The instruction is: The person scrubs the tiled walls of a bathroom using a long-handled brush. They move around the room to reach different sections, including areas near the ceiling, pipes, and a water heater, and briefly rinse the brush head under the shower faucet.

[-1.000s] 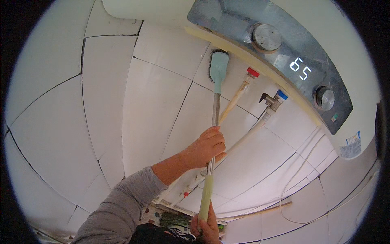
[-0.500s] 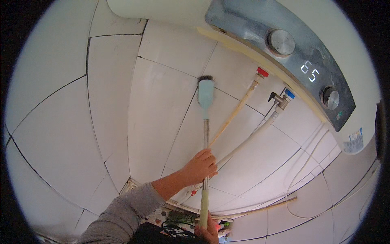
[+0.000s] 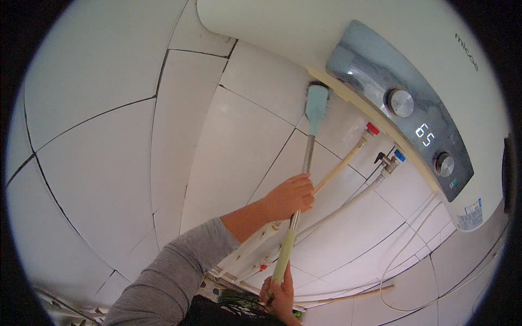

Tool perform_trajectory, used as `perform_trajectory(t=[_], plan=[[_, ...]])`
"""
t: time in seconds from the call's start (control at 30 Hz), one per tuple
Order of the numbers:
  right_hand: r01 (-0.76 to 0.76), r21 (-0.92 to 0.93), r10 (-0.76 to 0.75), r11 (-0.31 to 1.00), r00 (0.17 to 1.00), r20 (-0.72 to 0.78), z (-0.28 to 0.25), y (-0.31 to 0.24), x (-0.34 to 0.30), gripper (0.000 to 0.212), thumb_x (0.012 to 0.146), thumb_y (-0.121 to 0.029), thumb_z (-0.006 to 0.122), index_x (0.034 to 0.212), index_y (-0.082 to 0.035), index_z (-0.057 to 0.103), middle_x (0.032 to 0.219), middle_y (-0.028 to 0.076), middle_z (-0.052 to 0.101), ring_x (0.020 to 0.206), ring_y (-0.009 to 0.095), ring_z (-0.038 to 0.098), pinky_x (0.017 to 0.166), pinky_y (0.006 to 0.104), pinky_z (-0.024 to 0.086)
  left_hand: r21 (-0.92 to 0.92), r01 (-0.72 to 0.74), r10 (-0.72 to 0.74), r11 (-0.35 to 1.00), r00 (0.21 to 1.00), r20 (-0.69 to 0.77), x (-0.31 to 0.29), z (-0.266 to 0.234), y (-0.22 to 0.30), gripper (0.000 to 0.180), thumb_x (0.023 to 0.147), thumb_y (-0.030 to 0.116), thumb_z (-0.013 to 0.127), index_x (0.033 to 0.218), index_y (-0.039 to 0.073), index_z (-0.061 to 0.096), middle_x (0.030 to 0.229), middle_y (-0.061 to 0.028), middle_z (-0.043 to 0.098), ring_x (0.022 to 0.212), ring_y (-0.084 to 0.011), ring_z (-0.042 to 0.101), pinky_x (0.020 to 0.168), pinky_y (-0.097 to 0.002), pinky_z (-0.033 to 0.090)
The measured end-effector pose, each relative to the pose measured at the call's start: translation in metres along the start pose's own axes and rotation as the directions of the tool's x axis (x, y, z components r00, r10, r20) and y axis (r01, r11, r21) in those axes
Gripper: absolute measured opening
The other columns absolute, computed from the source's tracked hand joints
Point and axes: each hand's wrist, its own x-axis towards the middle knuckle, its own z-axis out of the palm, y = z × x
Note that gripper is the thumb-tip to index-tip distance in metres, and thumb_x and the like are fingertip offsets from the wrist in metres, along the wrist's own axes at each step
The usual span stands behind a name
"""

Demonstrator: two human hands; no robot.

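A long-handled cleaning brush with a light blue-green head and dark bristles reaches up along the white tiled wall. Its head lies against the tiles just under the water heater. My left hand is wrapped round the metal pole, partway up. Lower down, my right hand grips the pale green handle near its end. Both hands are closed on the same brush. The bristles are mostly hidden behind the head.
A red-marked valve with a yellowed hose and a blue-marked valve with a whitish hose hang below the heater's control panel. A loose white cable loops at the right. A thin wooden stick lies along the wall's base.
The brush head has moved up the wall toward the heater's underside, and its pole now leans to the right. Both hands have risen with it, and the view has shifted.
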Motion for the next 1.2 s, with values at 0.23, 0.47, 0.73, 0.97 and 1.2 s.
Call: perform_trajectory(t=[0.23, 0.47, 0.73, 0.97, 1.2], plan=[[0.018, -0.099, -0.006, 0.995, 0.993, 0.116, 0.03, -0.055, 0.023, 0.068, 0.093, -0.002, 0.044, 0.149, -0.023, 0.013, 0.073, 0.006, 0.047, 0.05, 0.01, 0.037, 0.044, 0.0212, 0.032, 0.065, 0.102, -0.09, 0.993, 0.982, -0.164, 0.008, -0.046, -0.039, 0.02, 0.067, 0.012, 0.073, 0.069, 0.007, 0.055, 0.083, -0.0073, 0.056, 0.088, -0.0249, 0.056, 0.103, -0.0455, 0.038], [-0.129, 0.025, 0.113, 0.991, 0.935, 0.335, 0.066, -0.087, 0.045, 0.066, 0.094, -0.004, 0.045, 0.149, -0.028, 0.016, 0.078, 0.007, 0.046, 0.051, 0.009, 0.037, 0.043, 0.0201, 0.031, 0.233, 0.185, -0.124, 0.955, 0.959, -0.254, -0.015, -0.088, -0.076, 0.018, 0.067, 0.004, 0.069, 0.066, 0.005, 0.051, 0.075, -0.0099, 0.055, 0.082, -0.0265, 0.056, 0.098, -0.0451, 0.042], [-0.372, 0.157, 0.281, 0.915, 0.865, 0.416, 0.053, -0.053, 0.054, 0.062, 0.095, -0.01, 0.047, 0.147, -0.031, 0.021, 0.084, 0.008, 0.048, 0.051, 0.01, 0.037, 0.043, 0.02, 0.034, 0.245, 0.301, -0.259, 0.922, 0.947, -0.191, -0.075, -0.088, -0.073, 0.016, 0.066, 0.0, 0.066, 0.064, 0.006, 0.051, 0.072, -0.0085, 0.053, 0.078, -0.0272, 0.055, 0.093, -0.044, 0.044], [-0.571, 0.196, 0.422, 0.797, 0.759, 0.496, 0.01, 0.014, 0.04, 0.06, 0.096, -0.019, 0.049, 0.146, -0.036, 0.021, 0.085, 0.008, 0.045, 0.053, 0.009, 0.035, 0.042, 0.0182, 0.033, 0.376, 0.354, -0.4, 0.856, 0.915, 0.049, -0.171, -0.046, -0.039, 0.015, 0.067, 0.01, 0.068, 0.062, 0.01, 0.054, 0.07, -0.006, 0.052, 0.077, -0.0243, 0.055, 0.091, -0.0407, 0.043], [-0.832, 0.546, 0.606, 0.096, 0.484, 0.631, -0.036, 0.03, 0.019, 0.033, 0.096, -0.038, 0.047, 0.086, -0.006, 0.044, 0.05, -0.004, 0.035, 0.036, 0.006, 0.033, 0.036, 0.0189, 0.03, 0.482, 0.361, -0.602, 0.798, 0.501, 0.622, -0.223, -0.037, 0.018, 0.017, 0.072, 0.025, 0.068, 0.07, 0.01, 0.06, 0.074, -0.0064, 0.057, 0.083, -0.0254, 0.056, 0.085, -0.0377, 0.043]])
